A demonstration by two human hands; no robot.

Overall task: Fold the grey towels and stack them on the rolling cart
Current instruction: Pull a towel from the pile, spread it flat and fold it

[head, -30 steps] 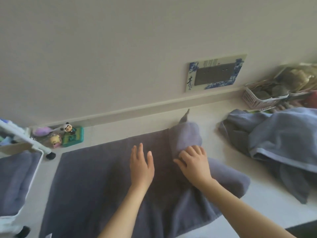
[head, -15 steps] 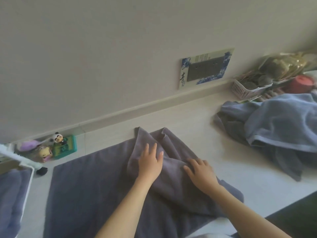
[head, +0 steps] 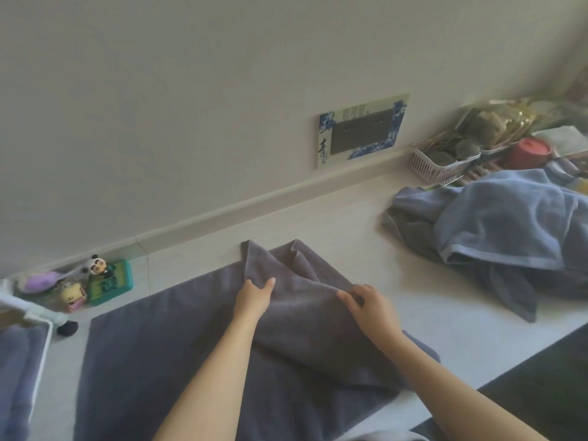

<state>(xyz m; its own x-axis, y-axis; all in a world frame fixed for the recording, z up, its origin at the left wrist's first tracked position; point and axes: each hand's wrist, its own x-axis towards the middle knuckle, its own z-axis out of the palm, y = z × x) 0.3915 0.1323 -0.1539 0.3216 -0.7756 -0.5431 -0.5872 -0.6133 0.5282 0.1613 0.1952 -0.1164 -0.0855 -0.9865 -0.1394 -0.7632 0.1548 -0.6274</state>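
A dark grey towel (head: 165, 351) lies spread on the pale countertop (head: 397, 291), its right part bunched and lifted into folds near the wall. My left hand (head: 253, 297) grips a raised fold of that towel, fingers curled into the cloth. My right hand (head: 369, 305) pinches the folded edge just to the right. At the far left stands the white rolling cart (head: 41, 319) with grey towels (head: 16, 370) stacked in its tray. A heap of unfolded towels (head: 496, 230), blue over grey, lies at the right.
Small toys (head: 95, 281) sit by the wall at the left. A white basket (head: 442, 163) of items and a red tub (head: 529, 151) stand at the back right. A decorated outlet plate (head: 362, 130) is on the wall. The counter's dark front edge (head: 525, 386) runs at lower right.
My left hand went from lying flat on the towel to gripping a fold. The right part of the towel has been drawn leftward and bunched higher. The view shifted slightly.
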